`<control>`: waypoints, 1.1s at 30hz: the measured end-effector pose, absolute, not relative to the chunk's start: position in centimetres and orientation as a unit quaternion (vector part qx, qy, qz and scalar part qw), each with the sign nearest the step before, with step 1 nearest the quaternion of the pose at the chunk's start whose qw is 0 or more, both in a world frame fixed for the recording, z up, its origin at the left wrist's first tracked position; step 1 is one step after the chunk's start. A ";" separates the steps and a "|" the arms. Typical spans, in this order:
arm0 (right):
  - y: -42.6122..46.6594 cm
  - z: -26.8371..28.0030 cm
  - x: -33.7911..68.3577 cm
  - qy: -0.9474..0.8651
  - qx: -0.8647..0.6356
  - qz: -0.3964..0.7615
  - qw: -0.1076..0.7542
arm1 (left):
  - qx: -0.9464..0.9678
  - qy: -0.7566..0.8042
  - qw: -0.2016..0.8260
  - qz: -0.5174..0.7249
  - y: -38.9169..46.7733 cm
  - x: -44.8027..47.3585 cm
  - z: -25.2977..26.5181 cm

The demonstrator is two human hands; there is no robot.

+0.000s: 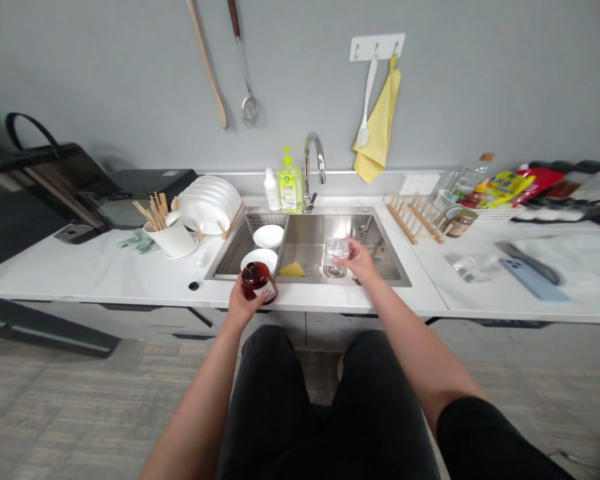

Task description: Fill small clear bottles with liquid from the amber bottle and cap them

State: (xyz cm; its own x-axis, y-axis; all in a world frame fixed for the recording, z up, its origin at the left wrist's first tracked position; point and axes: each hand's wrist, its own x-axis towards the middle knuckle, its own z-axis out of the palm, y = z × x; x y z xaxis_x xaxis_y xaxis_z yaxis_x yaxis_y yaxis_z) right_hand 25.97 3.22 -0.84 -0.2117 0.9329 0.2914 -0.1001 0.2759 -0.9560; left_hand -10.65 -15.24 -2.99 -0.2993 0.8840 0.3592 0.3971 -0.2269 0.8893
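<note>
One bunch of chopsticks is standing at the left in a white cup, which is hiding their lower ends. Further right, the left hand is clasping a brown bottle at the front edge of the sink, with the thumb covering part of the label and the other fingers mostly hiding behind the glass. The bottle is also blocking a little of the nearer white bowl. Beside it, a yellow sponge or cloth is lying in the sink. The right hand is pinching a small clear box by its right side, over the sink near the drain; its see-through walls are making its shape hard to read. At the far right, bright packets are overlapping, and some clear plastic is lying on the counter, too blurred to identify.
</note>
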 end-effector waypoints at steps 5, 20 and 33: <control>-0.7 -0.7 26.6 -0.605 -0.361 0.501 0.503 | 0.562 0.565 0.239 0.554 -15.6 -10.8 -2.7; -5.6 -1.1 27.7 -0.615 -0.364 0.533 0.453 | 0.564 0.562 0.292 0.530 -16.5 -8.9 -1.6; -5.5 -1.1 27.9 -0.632 -0.354 0.520 0.452 | 0.590 0.543 0.302 0.516 -15.5 -5.2 -0.5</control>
State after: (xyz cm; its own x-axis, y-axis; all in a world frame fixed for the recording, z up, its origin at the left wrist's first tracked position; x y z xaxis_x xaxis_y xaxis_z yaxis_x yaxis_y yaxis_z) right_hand 27.92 -5.53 -1.13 -0.3397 0.9185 0.2025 -0.0231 0.2071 -0.9780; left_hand -5.19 -15.54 -0.47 -0.1216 0.9523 0.2800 0.3290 -0.2275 0.9165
